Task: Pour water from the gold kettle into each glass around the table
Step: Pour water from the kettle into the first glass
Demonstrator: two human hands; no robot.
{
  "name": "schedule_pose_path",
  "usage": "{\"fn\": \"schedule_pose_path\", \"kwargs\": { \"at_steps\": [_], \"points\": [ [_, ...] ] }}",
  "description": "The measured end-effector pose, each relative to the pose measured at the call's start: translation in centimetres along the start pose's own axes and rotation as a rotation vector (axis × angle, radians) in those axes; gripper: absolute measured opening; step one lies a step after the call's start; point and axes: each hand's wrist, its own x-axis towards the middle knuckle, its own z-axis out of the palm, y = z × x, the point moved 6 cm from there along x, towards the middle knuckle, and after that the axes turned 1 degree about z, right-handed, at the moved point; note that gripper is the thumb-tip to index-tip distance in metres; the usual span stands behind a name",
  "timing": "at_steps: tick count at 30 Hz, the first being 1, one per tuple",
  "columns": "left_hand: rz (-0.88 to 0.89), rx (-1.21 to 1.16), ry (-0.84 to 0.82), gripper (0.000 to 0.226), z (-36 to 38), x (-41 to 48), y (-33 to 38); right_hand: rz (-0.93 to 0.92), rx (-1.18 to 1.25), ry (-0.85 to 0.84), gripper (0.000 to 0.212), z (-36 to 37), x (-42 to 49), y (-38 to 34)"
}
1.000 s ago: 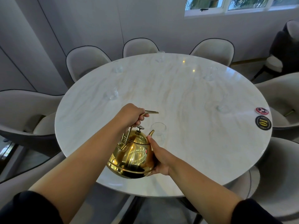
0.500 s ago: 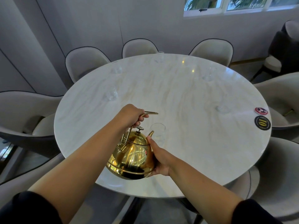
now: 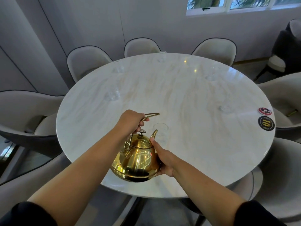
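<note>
Currently the gold kettle (image 3: 137, 158) is held above the near edge of the round marble table (image 3: 187, 98), tilted with its spout toward a clear glass (image 3: 160, 132) just beyond it. Left hand (image 3: 131, 122) is clenched around the kettle's handle; right hand (image 3: 163, 158) is pressed flat against the kettle's side, fingers wrapped on the body. More glasses stand farther around the table, well apart from the kettle.
</note>
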Motion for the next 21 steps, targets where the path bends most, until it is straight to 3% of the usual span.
{"fn": "schedule_pose_path", "kwargs": {
  "at_steps": [8, 13, 21],
  "points": [
    [0.01, -0.144, 0.079, 0.033, -0.6, -1.0, -2.8, -0.052, -0.09, 0.104, 0.057, -0.6, 0.2, 0.2],
    [-0.017, -0.174, 0.119, 0.035, -0.8, -1.7, -4.3, -0.134, -0.132, 0.156, 0.065, -0.6, 0.1, 0.4],
    [0.0, -0.129, 0.05, 0.049, -0.8, -3.6, -5.7, -0.278, -0.104, 0.213, 0.065, -0.8, -1.2, 1.3]
  ]
}}
